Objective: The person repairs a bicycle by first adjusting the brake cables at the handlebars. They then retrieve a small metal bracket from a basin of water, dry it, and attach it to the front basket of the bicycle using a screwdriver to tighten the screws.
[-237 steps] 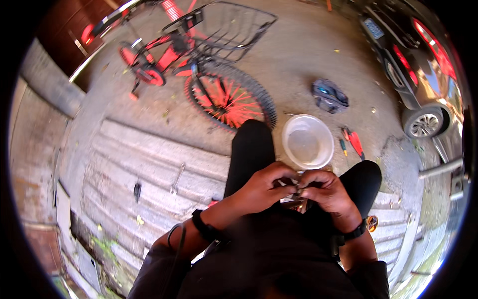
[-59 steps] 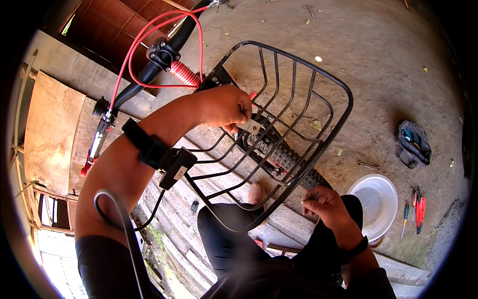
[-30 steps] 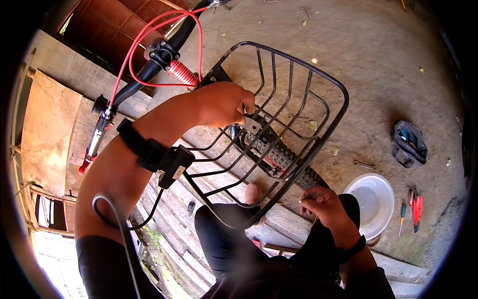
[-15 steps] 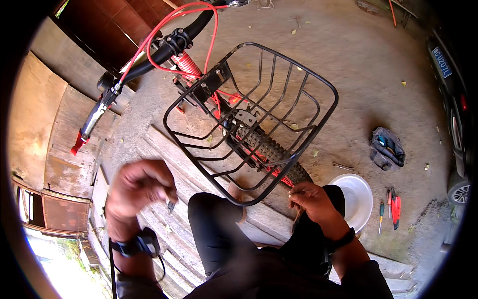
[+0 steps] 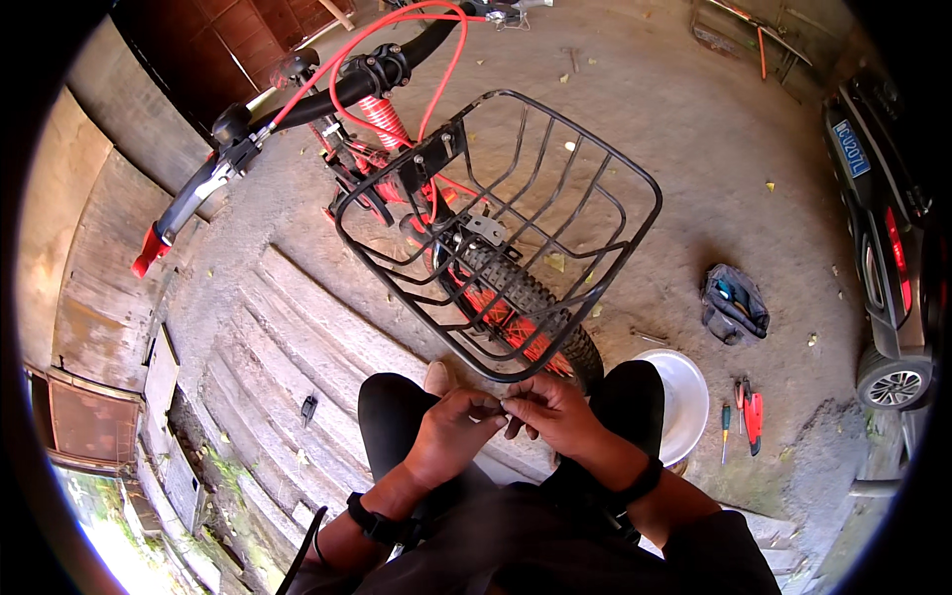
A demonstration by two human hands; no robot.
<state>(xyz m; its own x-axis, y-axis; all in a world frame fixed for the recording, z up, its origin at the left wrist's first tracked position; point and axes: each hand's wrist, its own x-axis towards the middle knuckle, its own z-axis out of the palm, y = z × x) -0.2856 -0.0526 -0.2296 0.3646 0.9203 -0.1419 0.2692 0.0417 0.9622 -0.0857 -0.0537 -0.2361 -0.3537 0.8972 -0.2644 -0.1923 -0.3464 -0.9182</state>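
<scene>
My left hand (image 5: 451, 436) and my right hand (image 5: 555, 416) meet between my knees, fingertips pinched together on something small that I cannot make out. Just beyond them is a black wire basket (image 5: 643, 243) mounted at the front of a red and black bicycle (image 5: 382, 124), over its knobbly front tyre (image 5: 535, 296). Inside the basket's outline a grey metal plate (image 5: 484, 230) with holes sits above the tyre. Red cables (image 5: 444, 89) loop over the black handlebar (image 5: 320, 106).
At right are a white plastic basin (image 5: 684, 402), screwdriver (image 5: 725, 436), red-handled tool (image 5: 753, 424), grey bag (image 5: 732, 302), wrench (image 5: 653, 337) and parked car (image 5: 888, 258). Below left lie ridged boards (image 5: 268, 367) with a small dark object (image 5: 308, 407). Wooden panels (image 5: 99, 288) line the left.
My left hand has drawn back from the plate inside the basket and come down to meet my right hand between my knees. My right hand has moved slightly left; the view has shifted.
</scene>
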